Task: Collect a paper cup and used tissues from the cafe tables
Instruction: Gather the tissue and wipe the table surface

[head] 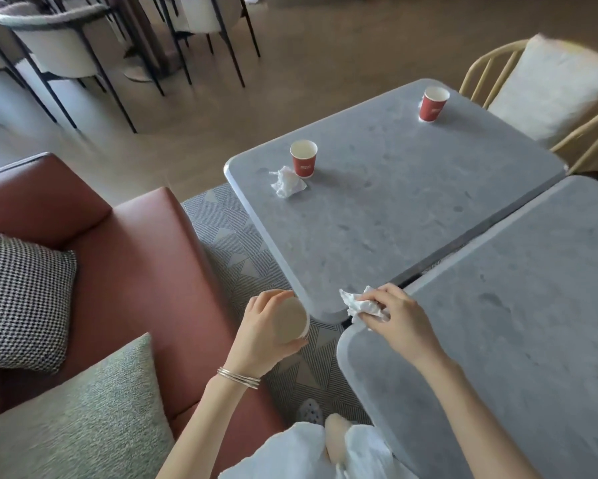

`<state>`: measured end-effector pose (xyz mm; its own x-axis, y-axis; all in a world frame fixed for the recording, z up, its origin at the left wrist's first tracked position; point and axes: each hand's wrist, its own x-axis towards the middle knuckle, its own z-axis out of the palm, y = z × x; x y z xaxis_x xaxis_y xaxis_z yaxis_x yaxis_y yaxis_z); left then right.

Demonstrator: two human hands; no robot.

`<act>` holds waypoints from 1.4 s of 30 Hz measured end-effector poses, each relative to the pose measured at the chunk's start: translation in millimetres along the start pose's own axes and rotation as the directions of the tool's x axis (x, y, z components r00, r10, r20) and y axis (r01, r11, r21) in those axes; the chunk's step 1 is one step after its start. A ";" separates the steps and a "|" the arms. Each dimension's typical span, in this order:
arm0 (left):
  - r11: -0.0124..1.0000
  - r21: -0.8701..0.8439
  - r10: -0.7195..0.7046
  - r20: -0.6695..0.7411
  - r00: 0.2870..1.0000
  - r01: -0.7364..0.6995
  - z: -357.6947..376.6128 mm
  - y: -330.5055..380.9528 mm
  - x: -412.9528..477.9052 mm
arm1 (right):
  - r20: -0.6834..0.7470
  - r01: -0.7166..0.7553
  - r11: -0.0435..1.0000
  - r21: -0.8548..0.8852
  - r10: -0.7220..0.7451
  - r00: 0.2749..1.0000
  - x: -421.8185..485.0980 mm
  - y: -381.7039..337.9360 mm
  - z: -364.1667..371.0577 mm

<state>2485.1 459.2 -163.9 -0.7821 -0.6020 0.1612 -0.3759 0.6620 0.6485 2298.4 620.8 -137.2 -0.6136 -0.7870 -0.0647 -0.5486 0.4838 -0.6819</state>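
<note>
The left hand grips a cup mouth-up off the far table's edge, likely as a bin, while the right hand pinches a tissue at the tables' corner gap; another cup and tissue wait beyond.

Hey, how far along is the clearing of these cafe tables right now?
Underway. The left hand holds a paper cup off the table edge, and the right hand is closed on a crumpled tissue at the tables' corner. Left on the far table: a red cup with a tissue beside it, and another red cup at the far corner.
</note>
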 end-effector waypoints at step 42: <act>0.992 0.069 0.094 0.185 0.978 -0.108 0.6 -65.3 255.4 | -0.065 -0.104 0.994 0.039 0.106 0.992 214.2 16.9 20.1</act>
<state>2309.6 262.5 -165.6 -0.8923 -0.4441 0.0812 -0.3222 0.7524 0.5745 2169.1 452.7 -177.2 -0.7039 -0.7046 -0.0892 -0.4593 0.5475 -0.6995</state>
